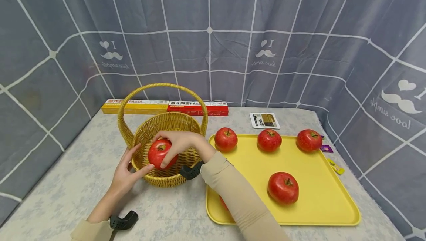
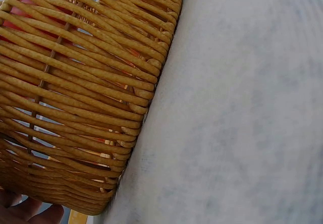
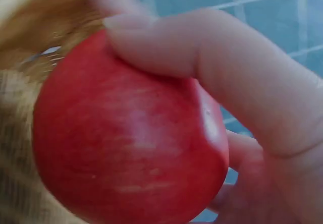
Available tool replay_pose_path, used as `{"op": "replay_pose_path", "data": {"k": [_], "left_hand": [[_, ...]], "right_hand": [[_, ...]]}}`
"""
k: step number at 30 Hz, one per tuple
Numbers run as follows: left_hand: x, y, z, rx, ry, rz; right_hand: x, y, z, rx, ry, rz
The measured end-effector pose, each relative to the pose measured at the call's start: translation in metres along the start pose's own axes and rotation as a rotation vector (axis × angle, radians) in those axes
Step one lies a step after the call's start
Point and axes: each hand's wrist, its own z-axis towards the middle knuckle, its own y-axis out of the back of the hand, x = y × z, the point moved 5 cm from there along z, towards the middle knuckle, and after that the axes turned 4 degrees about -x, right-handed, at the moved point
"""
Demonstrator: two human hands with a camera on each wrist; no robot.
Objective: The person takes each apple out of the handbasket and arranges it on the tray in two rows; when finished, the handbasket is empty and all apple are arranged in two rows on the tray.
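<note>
Your left hand [image 1: 124, 174] rests against the near-left wall of the wicker basket [image 1: 156, 133], fingers fairly straight and spread along the weave, thumb touching the rim; it grips nothing. From the left wrist view you see the woven side of the basket [image 2: 81, 98] standing on the pale tablecloth [image 2: 237, 113], with your fingertips [image 2: 30, 211] just showing at the bottom edge.

Your right hand [image 1: 179, 143] curls its fingers and thumb round a red apple [image 1: 161, 153], holding it over the basket's opening, just above the rim. The right wrist view shows that apple [image 3: 126, 138] close up with your thumb [image 3: 202, 67] pressed over its top.

Just right of the basket lies the yellow tray [image 1: 316, 200]. One apple [image 1: 283, 187] sits near its middle, and three more stand in a row along the far edge: the left [image 1: 225, 139], the middle [image 1: 269, 140] and the right [image 1: 309, 140].

Beyond the tray lies a small card [image 1: 264, 120]. At the back of the table, a long pasta box [image 1: 164, 107] lies against the grey curtain [image 1: 213, 30].
</note>
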Motion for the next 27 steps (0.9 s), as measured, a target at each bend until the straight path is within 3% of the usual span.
{"op": "replay_pose_path", "data": {"k": [7, 12, 14, 19, 27], "left_hand": [[-0.002, -0.001, 0.001, -0.015, -0.067, -0.032], [-0.001, 0.000, -0.001, -0.013, -0.059, -0.028], [0.000, 0.000, -0.002, -0.008, -0.050, -0.025], [0.001, 0.000, -0.001, 0.001, -0.041, -0.031], [0.002, -0.001, -0.001, 0.003, -0.029, -0.041]], "right_hand": [[0.029, 0.040, -0.046, -0.051, 0.159, -0.056], [0.035, 0.059, -0.100, -0.080, 0.283, -0.139], [0.031, 0.064, -0.125, -0.075, 0.310, -0.110], [0.011, 0.080, -0.190, -0.098, 0.275, -0.064], [-0.036, 0.102, -0.285, -0.222, 0.135, -0.089]]}}
